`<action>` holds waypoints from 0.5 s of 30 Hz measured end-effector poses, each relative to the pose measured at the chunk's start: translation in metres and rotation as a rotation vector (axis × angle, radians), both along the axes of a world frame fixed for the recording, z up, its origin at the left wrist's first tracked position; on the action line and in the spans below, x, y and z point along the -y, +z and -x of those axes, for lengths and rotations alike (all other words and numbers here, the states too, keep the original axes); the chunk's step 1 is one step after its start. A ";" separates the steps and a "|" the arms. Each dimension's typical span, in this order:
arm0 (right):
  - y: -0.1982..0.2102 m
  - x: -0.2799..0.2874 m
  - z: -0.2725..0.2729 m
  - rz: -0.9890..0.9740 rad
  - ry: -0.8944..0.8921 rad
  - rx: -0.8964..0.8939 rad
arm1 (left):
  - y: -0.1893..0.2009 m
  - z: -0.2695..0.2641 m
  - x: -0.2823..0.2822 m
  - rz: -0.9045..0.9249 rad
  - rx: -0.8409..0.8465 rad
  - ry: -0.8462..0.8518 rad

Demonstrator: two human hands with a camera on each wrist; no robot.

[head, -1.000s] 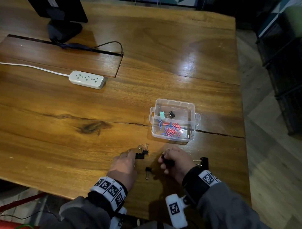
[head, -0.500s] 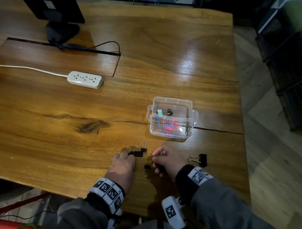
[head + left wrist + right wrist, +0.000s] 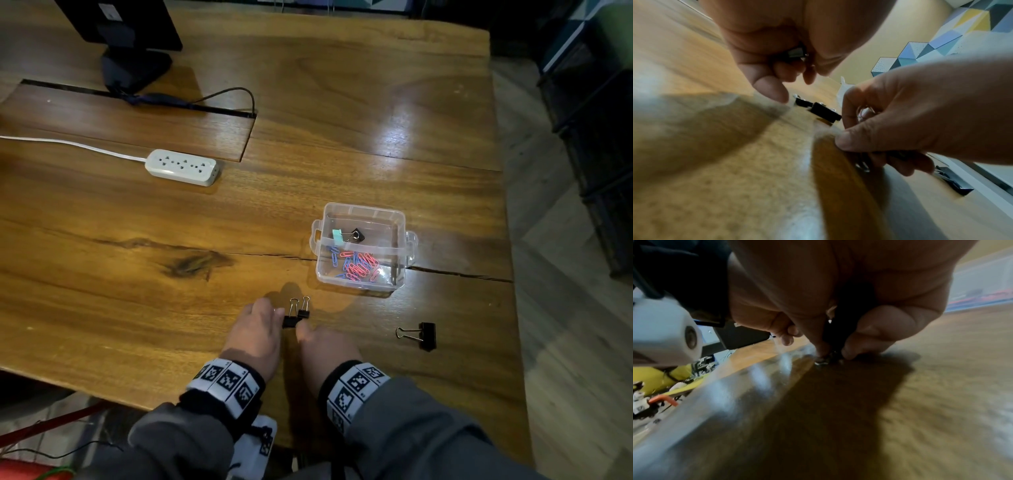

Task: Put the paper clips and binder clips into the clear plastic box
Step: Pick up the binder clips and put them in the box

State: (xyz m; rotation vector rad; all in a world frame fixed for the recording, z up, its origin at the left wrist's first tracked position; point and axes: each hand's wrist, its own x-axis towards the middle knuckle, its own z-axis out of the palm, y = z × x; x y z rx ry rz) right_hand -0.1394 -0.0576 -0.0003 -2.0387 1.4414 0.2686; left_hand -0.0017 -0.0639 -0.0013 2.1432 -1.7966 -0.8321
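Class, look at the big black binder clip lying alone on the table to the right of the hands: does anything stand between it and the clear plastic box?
Nothing visible does. Between the large binder clip and the clear plastic box there is only bare table. The box has no lid on. Both hands are off to the left, by the small clips.

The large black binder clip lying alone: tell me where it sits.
In the head view the large black binder clip lies on the wooden table, right of the right hand, nearer than the clear plastic box.
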 end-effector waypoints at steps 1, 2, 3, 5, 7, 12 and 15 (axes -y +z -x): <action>0.001 0.000 0.000 -0.016 -0.007 -0.004 | -0.003 0.002 0.003 -0.021 -0.007 0.023; 0.001 0.000 0.000 -0.033 -0.021 -0.001 | -0.006 0.003 0.006 -0.034 -0.010 0.036; 0.001 0.000 0.001 -0.051 -0.040 -0.001 | -0.009 0.003 0.008 -0.054 -0.005 0.037; 0.000 0.000 0.003 -0.099 -0.074 -0.004 | -0.012 0.000 0.014 -0.107 0.024 0.024; -0.002 -0.001 0.008 -0.149 -0.108 0.009 | -0.010 -0.001 0.021 -0.156 0.076 -0.014; 0.006 0.013 0.039 -0.204 -0.448 0.261 | -0.010 0.013 0.022 -0.207 0.381 -0.234; 0.027 0.047 0.064 -0.377 -1.019 0.791 | -0.017 0.015 0.021 -0.201 0.393 -0.266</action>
